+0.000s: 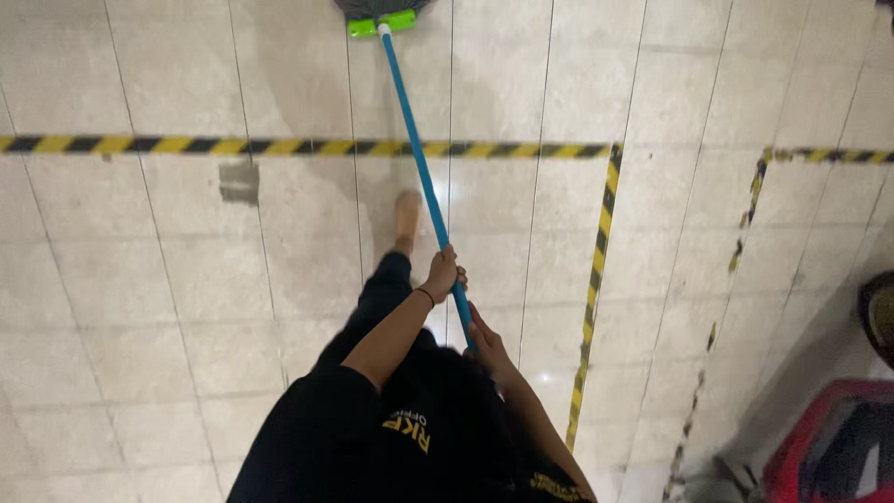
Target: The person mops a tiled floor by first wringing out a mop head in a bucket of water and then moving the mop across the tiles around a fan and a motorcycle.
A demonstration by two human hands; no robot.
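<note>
I look down at a broom with a blue handle (416,154) and a green head with dark bristles (381,17) at the top edge of the view. My left hand (443,273) grips the handle higher up, a thin band on its wrist. My right hand (486,343) holds the handle's lower end, close to my body. The handle slants from my hands up and left across the pale tiled floor (168,279). My foot (406,212) shows just left of the handle.
Yellow-and-black striped tape (279,146) runs across the floor, with further strips (596,279) running down on the right. A grey patch (239,182) marks one tile. A red-and-black object (829,447) sits at the lower right corner.
</note>
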